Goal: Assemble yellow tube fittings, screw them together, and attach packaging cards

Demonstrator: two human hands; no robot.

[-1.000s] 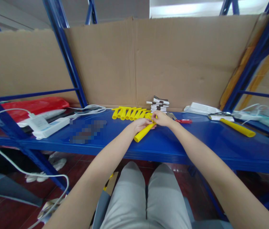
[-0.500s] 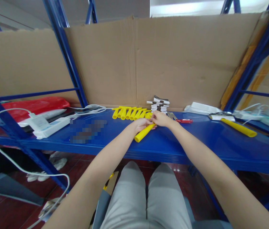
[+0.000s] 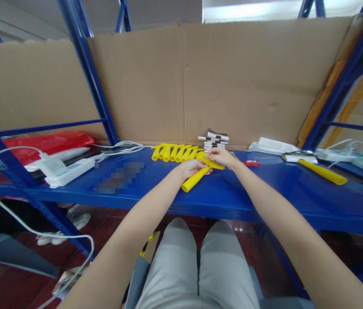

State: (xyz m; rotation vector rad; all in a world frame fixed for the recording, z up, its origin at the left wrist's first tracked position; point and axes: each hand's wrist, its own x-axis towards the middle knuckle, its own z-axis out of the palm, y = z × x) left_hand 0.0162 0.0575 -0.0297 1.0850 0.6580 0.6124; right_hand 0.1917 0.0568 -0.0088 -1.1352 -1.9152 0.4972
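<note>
Fingers (image 3: pixel 195 164) hold tube (image 3: pixel 195 180) (yellow).

Light grey trousers (image 3: pixel 176 266), bare forearms (image 3: pixel 146 210)

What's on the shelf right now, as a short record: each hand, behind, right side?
Left hand: holding a yellow handle, wide end toward the person
Right hand: fingers at a yellow crosspiece
Joined: cannot tell
Behind: row of yellow pieces, white stack
Right: red item, another yellow handle
Surface: blue shelf
</note>
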